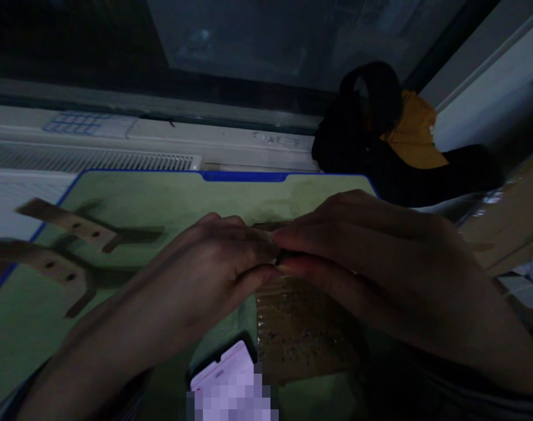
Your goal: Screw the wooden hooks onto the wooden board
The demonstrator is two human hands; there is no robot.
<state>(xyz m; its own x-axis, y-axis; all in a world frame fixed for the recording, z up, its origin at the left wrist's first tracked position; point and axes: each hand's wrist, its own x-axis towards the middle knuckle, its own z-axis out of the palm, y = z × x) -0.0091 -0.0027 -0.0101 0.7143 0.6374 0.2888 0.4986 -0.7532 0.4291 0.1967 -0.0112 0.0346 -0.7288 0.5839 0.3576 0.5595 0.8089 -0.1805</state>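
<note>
Brown board (301, 333) is seen below the right grip (371, 251), by which a small dark piece (281, 255) seems pinched; whether it is also held by the left grip (220, 257) cannot be told. Probably light and stiff, it is best held by its ends.

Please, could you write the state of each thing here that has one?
Phone: face up, screen lit.
Ribbed brown sheet: on the table, partly covered.
Far bracket: bent, two holes showing.
Near bracket: bent, two holes showing.
Black and orange fabric: bunched up.
Left hand: thumb and fingers closed; anything held unclear.
Right hand: thumb and fingers closed; anything held unclear.
</note>
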